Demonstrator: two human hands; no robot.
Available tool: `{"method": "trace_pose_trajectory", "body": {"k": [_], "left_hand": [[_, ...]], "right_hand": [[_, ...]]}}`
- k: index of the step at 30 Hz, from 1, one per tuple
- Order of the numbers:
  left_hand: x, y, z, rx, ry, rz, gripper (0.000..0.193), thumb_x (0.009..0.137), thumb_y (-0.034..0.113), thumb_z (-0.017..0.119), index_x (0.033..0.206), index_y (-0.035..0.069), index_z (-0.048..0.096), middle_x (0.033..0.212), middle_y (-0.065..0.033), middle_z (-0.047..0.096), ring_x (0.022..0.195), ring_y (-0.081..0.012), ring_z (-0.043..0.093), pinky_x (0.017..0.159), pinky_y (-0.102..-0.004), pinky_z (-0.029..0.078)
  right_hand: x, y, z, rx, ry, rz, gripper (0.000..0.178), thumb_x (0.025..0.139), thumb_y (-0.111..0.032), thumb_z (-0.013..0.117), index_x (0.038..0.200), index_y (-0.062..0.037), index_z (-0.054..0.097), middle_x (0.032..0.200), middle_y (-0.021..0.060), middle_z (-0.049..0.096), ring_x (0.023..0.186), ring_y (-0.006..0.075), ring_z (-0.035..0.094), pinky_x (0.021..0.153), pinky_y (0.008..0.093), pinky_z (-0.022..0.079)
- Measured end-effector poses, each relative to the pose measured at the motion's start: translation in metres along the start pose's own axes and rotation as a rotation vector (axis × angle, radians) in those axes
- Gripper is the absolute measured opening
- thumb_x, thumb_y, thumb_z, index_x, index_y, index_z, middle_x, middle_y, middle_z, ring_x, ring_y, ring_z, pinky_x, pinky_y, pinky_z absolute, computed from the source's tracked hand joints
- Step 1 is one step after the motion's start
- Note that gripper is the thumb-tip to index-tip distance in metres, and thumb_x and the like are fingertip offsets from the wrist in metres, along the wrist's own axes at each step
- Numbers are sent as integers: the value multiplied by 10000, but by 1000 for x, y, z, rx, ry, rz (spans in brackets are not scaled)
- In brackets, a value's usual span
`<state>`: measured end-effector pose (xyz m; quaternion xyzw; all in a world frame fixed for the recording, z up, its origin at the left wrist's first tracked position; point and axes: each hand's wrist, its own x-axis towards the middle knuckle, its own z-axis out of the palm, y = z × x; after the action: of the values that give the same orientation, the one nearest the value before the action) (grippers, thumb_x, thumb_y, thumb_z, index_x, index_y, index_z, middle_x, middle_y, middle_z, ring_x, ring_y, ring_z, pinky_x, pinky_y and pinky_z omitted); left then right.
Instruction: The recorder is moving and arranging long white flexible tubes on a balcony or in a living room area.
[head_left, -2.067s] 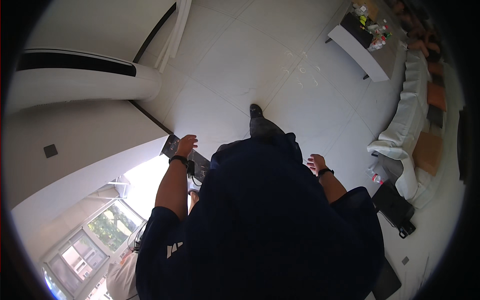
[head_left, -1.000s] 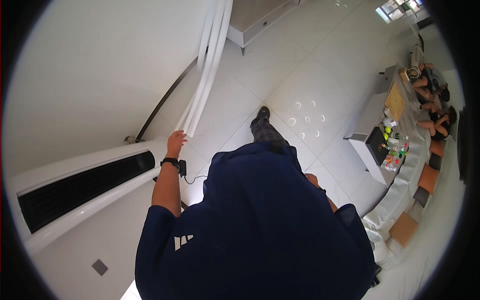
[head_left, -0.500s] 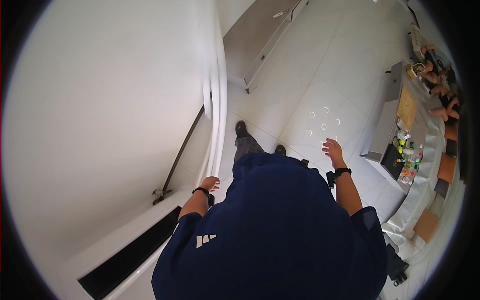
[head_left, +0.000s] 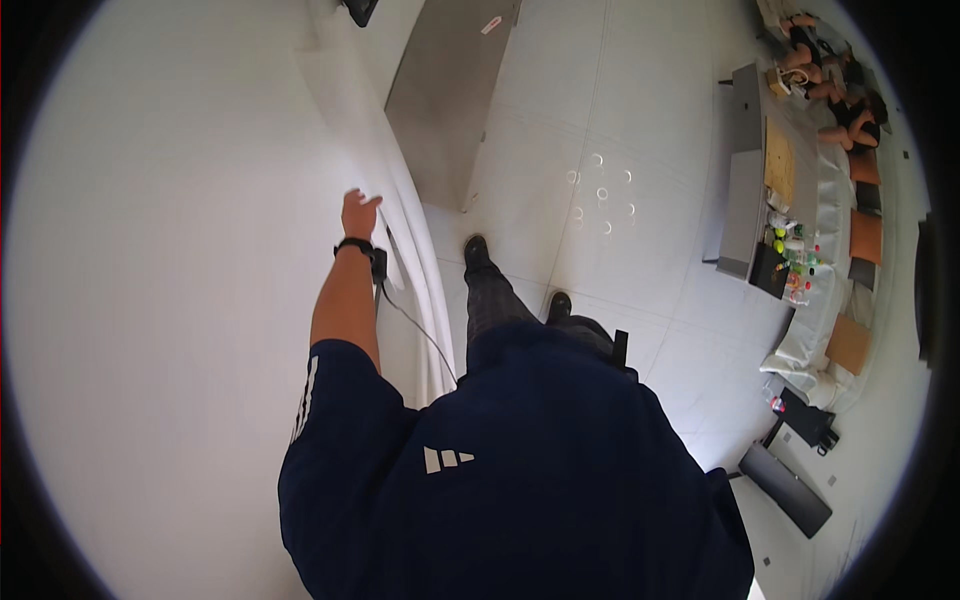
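Note:
My left hand (head_left: 360, 214) is raised at the left, beside the folds of a long white curtain (head_left: 415, 240). Its thumb stands apart from the fingers, and I see nothing held in it. Whether the fingertips touch the cloth I cannot tell. Around that wrist runs a black band with a small black box (head_left: 379, 265), from which a thin cable hangs toward my waist. My right hand is out of sight, hidden by my dark blue shirt (head_left: 540, 470) or outside the picture.
A grey-brown cabinet (head_left: 445, 110) stands ahead, past the curtain. On the right, a low table (head_left: 742, 185) carries bottles and a black box. Behind it runs a white sofa (head_left: 832, 260) with orange cushions, people seated at its far end. A dark seat (head_left: 787, 490) is lower right.
My left hand has risen from beside my waist, forward and left along the curtain. My right hand has left the view. The room has shifted, the table now appearing farther up and left.

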<state>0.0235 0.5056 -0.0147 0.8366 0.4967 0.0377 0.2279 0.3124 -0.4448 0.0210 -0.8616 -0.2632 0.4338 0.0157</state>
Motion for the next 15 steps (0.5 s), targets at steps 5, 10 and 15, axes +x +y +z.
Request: {"method": "trace_pose_trajectory", "body": {"k": [5,10,15], "left_hand": [[119,49,-34,-351,247,-294,955,634,337,895,1360,-99,453,1343,-292,535,1283,-398,502,1089,-415,411],[148,53,-43,-523,153,-440,932,646,277,899,1337,-128,423,1283,-284,562,1190,-391,570,1036,-411,462],[126,68,-46,-419,163,-393,719,730,218,812,1259,-112,454,1254,-277,573,1138,-396,593,994,-430,483]], "right_hand": [[5,-119,-16,576,58,359,323,935,-272,558,1099,-24,685,1087,123,704,1004,264,668,871,383,521],[20,-226,-71,948,191,553,322,936,-273,558,1088,-22,691,1090,128,704,1019,264,666,886,378,519],[5,-245,-70,990,205,603,320,937,-274,559,1078,-21,696,1093,134,705,1034,265,665,901,374,517]]}}
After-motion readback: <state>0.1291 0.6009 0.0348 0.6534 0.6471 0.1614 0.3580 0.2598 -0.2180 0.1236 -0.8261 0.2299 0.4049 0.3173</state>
